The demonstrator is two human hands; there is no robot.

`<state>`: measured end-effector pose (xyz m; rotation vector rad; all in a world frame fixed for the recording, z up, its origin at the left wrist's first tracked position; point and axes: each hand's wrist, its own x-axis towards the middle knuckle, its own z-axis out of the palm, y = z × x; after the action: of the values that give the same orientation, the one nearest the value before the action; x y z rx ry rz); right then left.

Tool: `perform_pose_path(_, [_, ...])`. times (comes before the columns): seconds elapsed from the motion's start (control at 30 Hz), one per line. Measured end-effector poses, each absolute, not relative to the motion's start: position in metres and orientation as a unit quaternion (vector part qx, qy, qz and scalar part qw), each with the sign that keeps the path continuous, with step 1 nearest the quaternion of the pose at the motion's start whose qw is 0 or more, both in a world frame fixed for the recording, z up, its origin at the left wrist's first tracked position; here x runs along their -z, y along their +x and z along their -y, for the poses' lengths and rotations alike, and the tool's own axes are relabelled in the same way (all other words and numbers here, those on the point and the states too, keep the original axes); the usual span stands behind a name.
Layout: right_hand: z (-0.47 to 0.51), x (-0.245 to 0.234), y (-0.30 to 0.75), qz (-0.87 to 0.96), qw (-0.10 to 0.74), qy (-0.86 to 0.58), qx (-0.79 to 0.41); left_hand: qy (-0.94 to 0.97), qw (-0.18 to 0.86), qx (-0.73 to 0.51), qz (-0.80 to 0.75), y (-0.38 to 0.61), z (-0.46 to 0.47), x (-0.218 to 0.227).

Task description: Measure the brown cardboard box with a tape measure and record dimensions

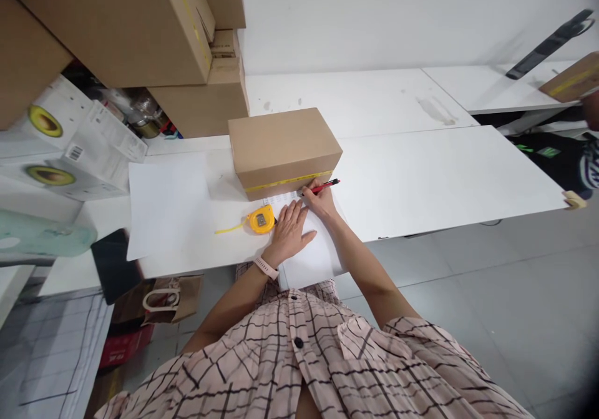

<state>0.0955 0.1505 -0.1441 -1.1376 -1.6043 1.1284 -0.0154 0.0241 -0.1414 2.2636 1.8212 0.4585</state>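
My right hand (321, 200) grips a red and black pen (327, 186), its tip down at the top of a sheet of paper (306, 256). Some rows of writing show near the tip. Flat on the same sheet rests my left hand (291, 228), fingers spread and holding nothing. Just left of those fingers lies a yellow tape measure (261, 219) with a short length of tape pulled out. Behind both hands stands a closed cardboard box (286, 147) with a yellow strip along its front; it touches or nearly touches the paper's far edge.
Blank white paper (168, 207) lies to the left, near a dark tablet or phone (116, 266) at the table edge. Large cardboard boxes (116, 25) are stacked at the back left beside white avocado-print boxes (70, 150). The white table (421, 182) stretches right, toward another person's dark clothing (552, 157).
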Motion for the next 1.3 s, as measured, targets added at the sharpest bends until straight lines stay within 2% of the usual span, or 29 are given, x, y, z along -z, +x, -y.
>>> perform_pose_path(0.77, [-0.1526,0.1508,0.0928,0.653,0.459,-0.42,-0.432,0.771,0.073,-0.125,-0.62,-0.0161,-0.0242,0.1423])
perform_pose_path(1.3, [-0.1546,0.154,0.0938,0.653,0.449,-0.431,-0.431,0.772,0.067,-0.128,-0.619,-0.0167,-0.0243,0.1439])
